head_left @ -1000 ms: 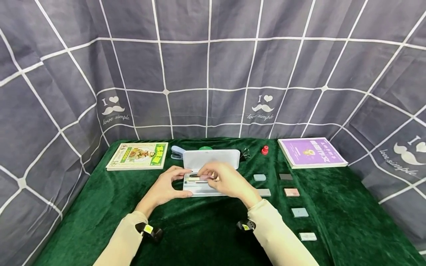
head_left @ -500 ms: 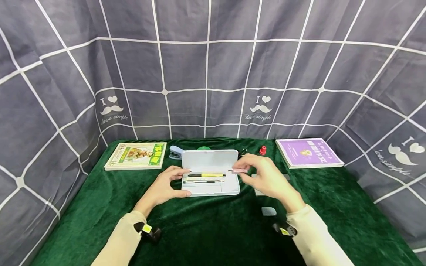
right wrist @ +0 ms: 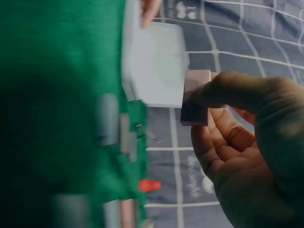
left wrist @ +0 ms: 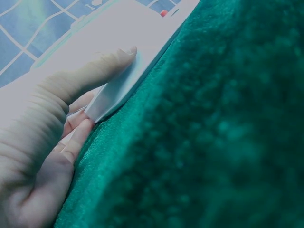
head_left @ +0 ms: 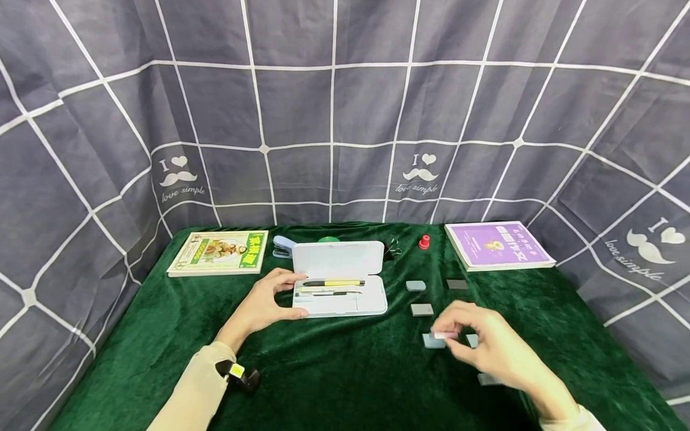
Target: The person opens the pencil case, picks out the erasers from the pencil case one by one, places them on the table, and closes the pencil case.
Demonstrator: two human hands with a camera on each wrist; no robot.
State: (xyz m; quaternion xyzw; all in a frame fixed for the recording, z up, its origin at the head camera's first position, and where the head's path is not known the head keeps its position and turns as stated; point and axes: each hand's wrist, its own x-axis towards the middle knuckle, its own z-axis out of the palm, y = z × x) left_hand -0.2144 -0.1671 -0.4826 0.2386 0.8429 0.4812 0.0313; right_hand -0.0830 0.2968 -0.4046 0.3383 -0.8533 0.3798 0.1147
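A white pencil case point(head_left: 338, 258) lies with its lid raised in the middle of the table. In it are a yellow-and-black pen point(head_left: 336, 284) and a thinner pen point(head_left: 329, 294). My left hand point(head_left: 265, 302) grips the case's left end; the left wrist view shows the thumb over the edge. Between thumb and fingers, my right hand point(head_left: 487, 341) pinches a small pink eraser point(right wrist: 195, 111), clear of the case. Under those fingers in the head view lies a bluish block point(head_left: 432, 342); others nearby are partly covered by the hand.
Small blocks lie to the right: a light-blue one point(head_left: 415, 286), a dark one point(head_left: 456, 284) and a whitish one point(head_left: 422, 310). Farther back are a green-and-yellow book point(head_left: 220, 252), a stapler point(head_left: 283, 246), a red cap-like object point(head_left: 424, 241) and a purple book point(head_left: 498, 245).
From over the pencil case, my right hand has moved right and towards the front with the pink eraser, uncovering the pens. The left hand keeps its grip on the case.
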